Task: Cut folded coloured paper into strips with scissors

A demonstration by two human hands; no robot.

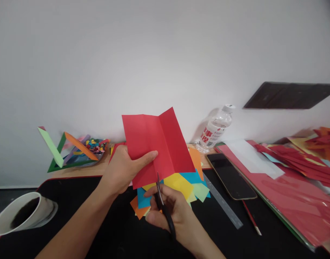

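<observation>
A folded sheet of red paper [146, 135], creased lengthwise into panels, is held up by my left hand [124, 167]. The left thumb presses on its front; the other fingers are behind it, out of sight. My right hand [172, 205] grips a pair of scissors [161, 198] with black handles. The blades point up and meet the lower edge of the red paper. Beneath the paper lies a pile of coloured paper pieces [178, 185] in yellow, blue, orange and pale green, on a black mat [108, 230].
Left are a white cup [44, 210] with dark contents, folded paper strips [77, 145] and a heap of small scraps [97, 145]. Right are a clear bottle [215, 131], a phone [231, 176], a ruler [223, 203], a thin red stick [251, 217] and stacked red papers [294, 194]. A wall [154, 54] rises behind.
</observation>
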